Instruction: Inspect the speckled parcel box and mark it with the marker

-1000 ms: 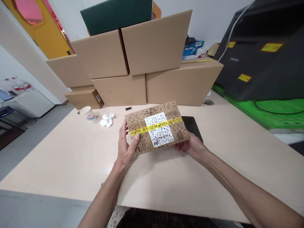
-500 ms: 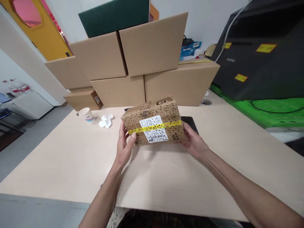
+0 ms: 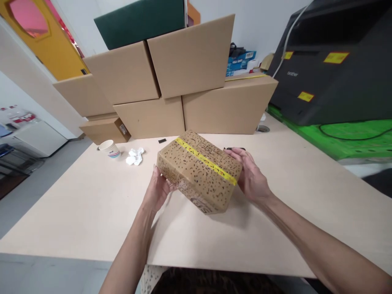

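A brown cardboard box [image 3: 196,173] with dark speckles and a strip of yellow tape is held tilted above the table [image 3: 101,208]. My left hand [image 3: 157,190] grips its left end from below, some fingers hidden under the box. At the right end my right hand [image 3: 251,175] is closed on the box, thumb side up. Behind the box, a dark object [image 3: 235,148] on the table shows only in part. A small black piece [image 3: 162,141] lies behind the box's left side.
Large cardboard boxes [image 3: 191,53] are stacked at the back, a dark green box [image 3: 141,22] on top. A paper cup [image 3: 109,149] and crumpled tissue [image 3: 134,156] stand left. A black printer [image 3: 333,81] on a green base [image 3: 352,139] stands right. A tape roll [image 3: 262,128] lies near the stack.
The box has been turned over between my hands: the white label no longer shows, and a taped, speckled face now points up. The small black piece has come into fuller view.
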`<state>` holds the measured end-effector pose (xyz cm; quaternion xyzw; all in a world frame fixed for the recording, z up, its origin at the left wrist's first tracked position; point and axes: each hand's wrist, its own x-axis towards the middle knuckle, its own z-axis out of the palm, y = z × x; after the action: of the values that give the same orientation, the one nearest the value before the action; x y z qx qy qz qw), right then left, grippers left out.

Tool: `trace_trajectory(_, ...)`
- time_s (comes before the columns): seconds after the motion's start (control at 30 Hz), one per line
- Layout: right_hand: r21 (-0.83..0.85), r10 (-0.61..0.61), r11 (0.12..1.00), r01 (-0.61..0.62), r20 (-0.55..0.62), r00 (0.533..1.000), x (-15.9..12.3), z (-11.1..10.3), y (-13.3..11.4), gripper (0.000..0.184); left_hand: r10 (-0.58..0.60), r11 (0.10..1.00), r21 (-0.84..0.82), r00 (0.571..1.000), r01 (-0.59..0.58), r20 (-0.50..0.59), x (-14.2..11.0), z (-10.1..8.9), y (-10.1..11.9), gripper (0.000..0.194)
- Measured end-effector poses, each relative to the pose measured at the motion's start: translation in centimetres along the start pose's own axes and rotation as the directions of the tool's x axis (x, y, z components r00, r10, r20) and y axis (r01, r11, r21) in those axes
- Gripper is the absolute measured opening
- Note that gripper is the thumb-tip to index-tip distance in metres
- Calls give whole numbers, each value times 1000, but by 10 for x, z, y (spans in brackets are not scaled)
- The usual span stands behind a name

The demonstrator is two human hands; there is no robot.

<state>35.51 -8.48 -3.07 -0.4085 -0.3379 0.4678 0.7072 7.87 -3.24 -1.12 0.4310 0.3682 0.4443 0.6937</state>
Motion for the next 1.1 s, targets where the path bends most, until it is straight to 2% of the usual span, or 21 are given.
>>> trace_trajectory(0.1, -91, -83, 992, 90, 70, 994, -4, 0, 5, 39, 15, 989, -147, 999, -19, -28, -1, 4, 0, 74)
trace_trajectory(0.2, -146, -155, 971, 192, 232, 960, -11, -1, 14, 51, 114, 960, -237, 979, -153, -171, -2, 11, -2, 76)
trace_trajectory(0.27, -135, -154, 969, 207, 328, 932, -16, -1, 19, 57, 152, 952, -223, 955, -211, -256, -3, 15, -4, 84)
trace_trajectory(0.33, -115, -150, 971, 209, 383, 911, -21, 1, 21, 57, 159, 961, -170, 941, -217, -298, -3, 16, -4, 90)
trace_trajectory(0.5, -98, -162, 970, 224, 430, 888, -28, 6, 17, 56, 128, 979, -114, 947, -167, -293, -3, 8, 0, 84)
trace_trajectory(0.63, -110, -97, 984, 143, 349, 932, -25, 5, 15, 62, 290, 941, -110, 931, -319, -223, -5, 6, 1, 79)
trace_trajectory(0.73, -131, 90, 990, -56, 268, 959, -21, 3, 15, 74, 409, 901, -73, 893, -428, -187, -9, 8, -1, 81)
trace_trajectory(0.77, -133, 174, 981, -143, 259, 950, -20, 2, 14, 79, 438, 889, -61, 881, -454, -179, -10, 9, -2, 83)
trace_trajectory(0.83, -128, 319, 947, -293, 289, 903, -18, 2, 13, 85, 465, 877, -50, 871, -477, -156, -11, 9, -2, 87)
trace_trajectory(0.9, -123, 380, 924, -361, 367, 849, -18, 1, 11, 87, 451, 885, -59, 883, -461, -132, -12, 8, -1, 87)
trace_trajectory(0.97, -135, 364, 930, -341, 455, 812, -18, 0, 9, 92, 407, 906, -78, 906, -416, -114, -12, 7, 0, 85)
trace_trajectory(1.1, -188, 283, 959, -213, 577, 766, -19, 0, 8, 105, 304, 947, -83, 949, -311, -84, -8, 4, -1, 76)
